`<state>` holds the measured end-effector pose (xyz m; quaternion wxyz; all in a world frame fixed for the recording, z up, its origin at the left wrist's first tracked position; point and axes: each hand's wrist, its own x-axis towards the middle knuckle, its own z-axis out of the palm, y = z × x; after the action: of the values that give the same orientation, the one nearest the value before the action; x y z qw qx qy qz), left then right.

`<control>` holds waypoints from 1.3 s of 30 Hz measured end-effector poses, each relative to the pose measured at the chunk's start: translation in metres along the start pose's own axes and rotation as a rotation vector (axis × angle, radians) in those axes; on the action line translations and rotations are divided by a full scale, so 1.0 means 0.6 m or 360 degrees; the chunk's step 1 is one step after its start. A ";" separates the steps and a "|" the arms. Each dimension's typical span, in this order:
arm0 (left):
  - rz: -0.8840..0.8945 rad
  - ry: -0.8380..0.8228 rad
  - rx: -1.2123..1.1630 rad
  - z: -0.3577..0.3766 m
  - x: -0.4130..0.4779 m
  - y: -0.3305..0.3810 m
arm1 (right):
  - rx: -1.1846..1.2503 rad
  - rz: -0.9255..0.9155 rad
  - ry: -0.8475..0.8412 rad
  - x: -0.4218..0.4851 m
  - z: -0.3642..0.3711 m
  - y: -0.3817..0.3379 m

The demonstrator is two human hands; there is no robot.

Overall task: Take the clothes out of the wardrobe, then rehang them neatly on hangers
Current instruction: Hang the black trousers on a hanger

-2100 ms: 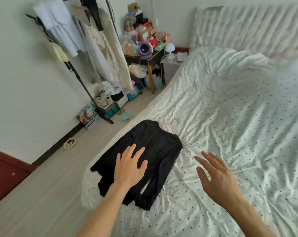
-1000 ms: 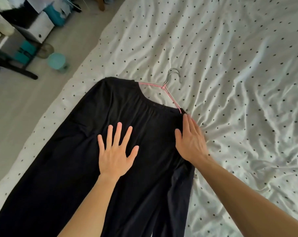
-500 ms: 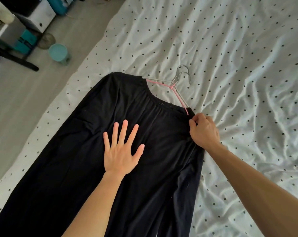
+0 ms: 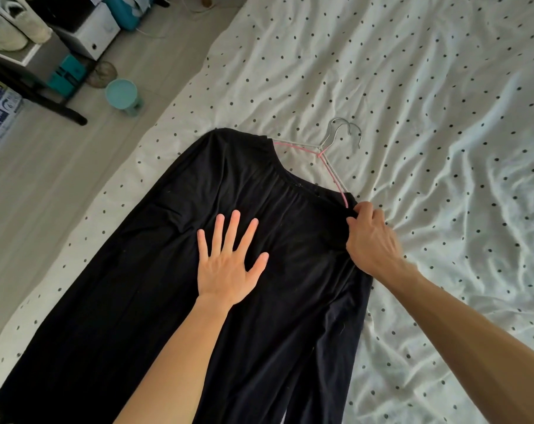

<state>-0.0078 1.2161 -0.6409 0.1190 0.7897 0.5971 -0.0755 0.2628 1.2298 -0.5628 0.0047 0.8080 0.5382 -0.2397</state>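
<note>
We see a black garment lying flat on the dotted bedsheet, near the bed's left edge, with a pink wire hanger tucked into its neckline and the metal hooks resting on the sheet. Our left hand lies palm down on the chest of the garment, fingers spread wide. Our right hand is closed at the garment's right shoulder, apparently pinching the fabric by the hanger's end, though the fingertips are hidden.
</note>
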 end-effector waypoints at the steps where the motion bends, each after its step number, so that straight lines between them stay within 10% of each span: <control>1: -0.0005 -0.0008 -0.0001 -0.001 0.000 0.001 | -0.0008 -0.0009 0.0040 -0.005 -0.004 0.000; 7: -0.0048 -0.0151 0.0007 -0.011 0.006 0.006 | -0.0025 0.0029 -0.0209 -0.008 -0.028 -0.001; 18: -0.0159 -0.0381 -0.0476 -0.086 0.014 0.020 | 0.0292 -0.0088 0.0111 -0.041 -0.042 0.003; 21: -0.0351 0.0129 -0.1106 -0.177 0.001 0.029 | 0.0289 -0.0174 0.0186 -0.070 -0.080 0.002; 26: 0.0088 0.0762 -0.0610 -0.372 -0.040 0.035 | 0.0237 -0.0377 0.0334 -0.142 -0.198 -0.018; 39: 0.0121 0.0405 -0.1071 -0.909 -0.391 0.144 | 0.0160 -0.1129 0.0656 -0.421 -0.576 -0.111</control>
<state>-0.0017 1.1287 -0.0474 0.2997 0.7310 0.5689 0.2286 0.2594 1.1303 -0.1413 -0.2255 0.6026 0.7607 -0.0857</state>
